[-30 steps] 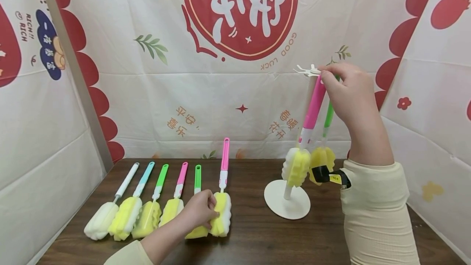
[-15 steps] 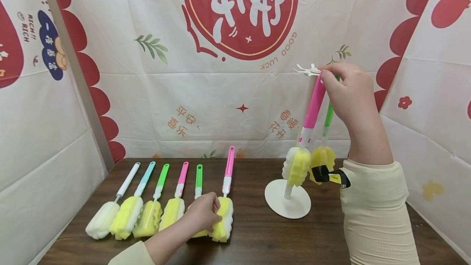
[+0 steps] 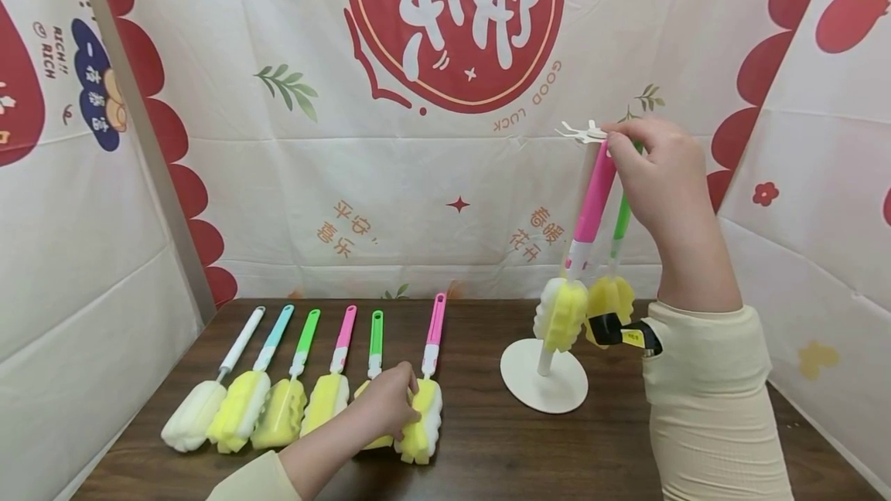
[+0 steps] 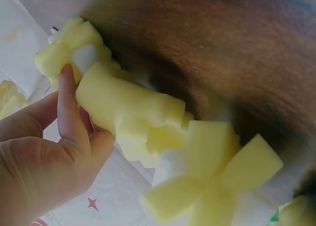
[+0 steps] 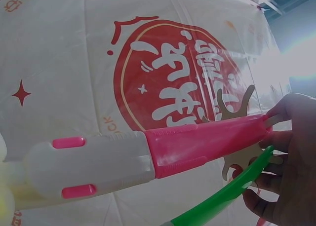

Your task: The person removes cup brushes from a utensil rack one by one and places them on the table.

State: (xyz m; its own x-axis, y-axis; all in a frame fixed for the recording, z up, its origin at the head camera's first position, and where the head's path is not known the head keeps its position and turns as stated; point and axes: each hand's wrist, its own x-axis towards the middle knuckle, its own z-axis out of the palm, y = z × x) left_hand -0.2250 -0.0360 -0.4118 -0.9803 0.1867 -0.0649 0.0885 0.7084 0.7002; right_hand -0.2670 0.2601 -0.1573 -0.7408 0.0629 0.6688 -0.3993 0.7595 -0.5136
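In the head view a row of sponge bottle brushes lies on the table. My left hand [image 3: 386,402] is at its right end, fingertips touching the left side of the yellow-and-white sponge of a pink-handled brush [image 3: 423,420]. The left wrist view shows a fairly straight finger [image 4: 68,95] against that sponge. To the right, my right hand [image 3: 657,168] pinches the top of another pink-handled bottle brush [image 3: 590,203] at the prongs of a white stand [image 3: 543,393]. This brush hangs with its sponge down. A green-handled brush [image 5: 219,201] hangs beside it, near my right fingers.
Left of my left hand lie brushes with white [image 3: 240,342], blue [image 3: 274,337], green [image 3: 304,342], pink [image 3: 344,339] and green [image 3: 376,342] handles. Printed cloth walls [image 3: 445,176] surround the dark wooden table [image 3: 473,454] at the back and sides.
The rightmost pink-handled brush on the table has slid toward me and slightly right, against my nearly still left fingers. My right hand and the hanging brushes have stayed in place.
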